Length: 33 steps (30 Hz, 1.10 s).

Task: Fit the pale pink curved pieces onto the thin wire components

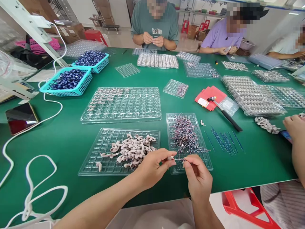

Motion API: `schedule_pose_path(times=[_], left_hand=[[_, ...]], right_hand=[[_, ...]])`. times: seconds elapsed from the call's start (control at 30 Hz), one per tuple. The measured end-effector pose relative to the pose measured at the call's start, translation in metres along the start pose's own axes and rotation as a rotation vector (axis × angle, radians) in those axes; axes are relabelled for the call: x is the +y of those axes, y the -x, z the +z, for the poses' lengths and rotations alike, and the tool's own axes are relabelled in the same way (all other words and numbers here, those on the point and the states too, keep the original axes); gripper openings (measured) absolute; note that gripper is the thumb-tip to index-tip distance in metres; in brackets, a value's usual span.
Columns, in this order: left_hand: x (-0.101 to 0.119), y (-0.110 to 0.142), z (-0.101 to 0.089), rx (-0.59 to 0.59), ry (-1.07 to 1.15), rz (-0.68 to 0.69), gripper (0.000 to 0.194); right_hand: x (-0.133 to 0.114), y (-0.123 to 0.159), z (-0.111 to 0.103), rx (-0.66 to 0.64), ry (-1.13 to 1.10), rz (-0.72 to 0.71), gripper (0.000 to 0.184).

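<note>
My left hand (156,165) pinches a small pale earbud-shaped shell (170,158) between thumb and fingers. Facing it, my right hand (199,175) is closed on the end of a thin wired part (180,159), which reaches across to the shell; whether the two are joined I cannot tell. Both hands are over the near end of a clear tray (168,127) with a heap of small wired parts (184,132). Left of them, another clear tray (92,159) carries a pile of pale curved shells (135,148).
A large clear tray (138,108) stands farther back, partly filled. Blue baskets (81,89) of dark glossy parts sit at left near a phone (22,117) and white cable (51,100). A hammer (226,116) and blue sticks (222,141) lie at right. Co-workers sit across and beside me.
</note>
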<state>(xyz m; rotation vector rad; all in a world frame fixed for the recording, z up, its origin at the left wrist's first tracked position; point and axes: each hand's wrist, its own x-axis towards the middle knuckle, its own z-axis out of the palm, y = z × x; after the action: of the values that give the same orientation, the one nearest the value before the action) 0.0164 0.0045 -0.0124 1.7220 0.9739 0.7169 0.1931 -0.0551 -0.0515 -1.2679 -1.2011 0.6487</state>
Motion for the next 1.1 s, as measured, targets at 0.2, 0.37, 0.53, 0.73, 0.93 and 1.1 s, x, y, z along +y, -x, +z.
schedule_pose_path(times=[0.2,0.37,0.53,0.73,0.93,1.1], left_hand=[[0.0,0.0,0.0,0.016,-0.011,0.047,0.027],[0.003,0.0,-0.001,0.023,-0.035,0.077,0.025],[0.001,0.0,-0.001,0.02,-0.052,0.092,0.024],[-0.001,0.0,-0.001,0.039,-0.12,0.147,0.023],[-0.01,0.0,0.0,0.08,-0.267,0.286,0.024],[-0.012,0.0,0.001,0.079,-0.373,0.332,0.026]], right_hand=[[-0.001,-0.001,0.0,-0.005,0.058,-0.004,0.011],[-0.001,-0.001,0.0,-0.028,0.11,0.013,0.008],[-0.004,-0.002,0.003,-0.018,0.119,-0.022,0.009],[-0.002,0.001,0.002,-0.013,0.136,-0.061,0.015],[-0.004,-0.001,0.003,-0.042,0.258,-0.147,0.017],[-0.008,-0.005,0.006,-0.076,0.35,-0.197,0.013]])
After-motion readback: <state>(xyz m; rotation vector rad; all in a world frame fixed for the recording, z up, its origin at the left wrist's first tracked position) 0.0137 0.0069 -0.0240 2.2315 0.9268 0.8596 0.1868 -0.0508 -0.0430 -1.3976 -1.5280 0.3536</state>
